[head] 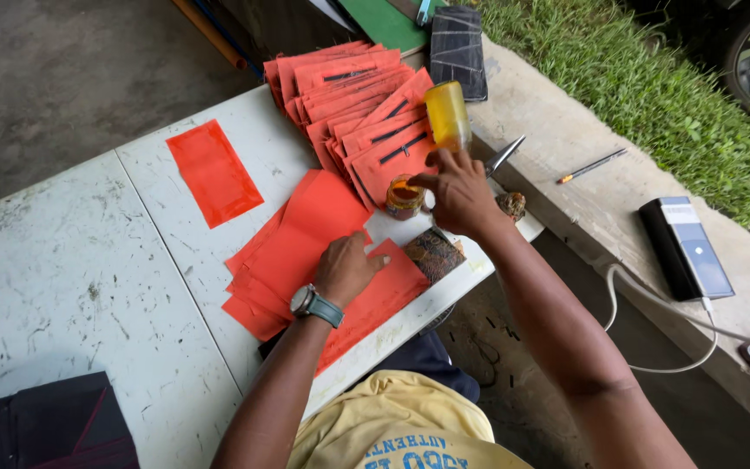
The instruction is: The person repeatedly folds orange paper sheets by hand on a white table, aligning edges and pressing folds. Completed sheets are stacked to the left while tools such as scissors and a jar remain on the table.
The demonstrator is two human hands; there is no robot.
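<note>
Currently, our right hand (457,193) hovers over a small glass jar (404,199) near the tabletop's right edge, fingers (423,181) pinched at its open mouth; whether they grip something there we cannot tell. The jar stands directly left of this hand, touching it. Our left hand (346,267) lies flat, fingers spread and unclenched, pressing down a stack of orange sheets (305,247) whose long axis runs diagonally from the near edge toward the jar. Just beyond the jar, a fanned pile of orange envelopes (353,95) carries a yellow bottle (447,113) lying tilted on top. Scissors (503,156) rest at the right edge. A single orange sheet (213,172) lies well apart, leftward, where the white tabletop (62,260) offers open room.
</note>
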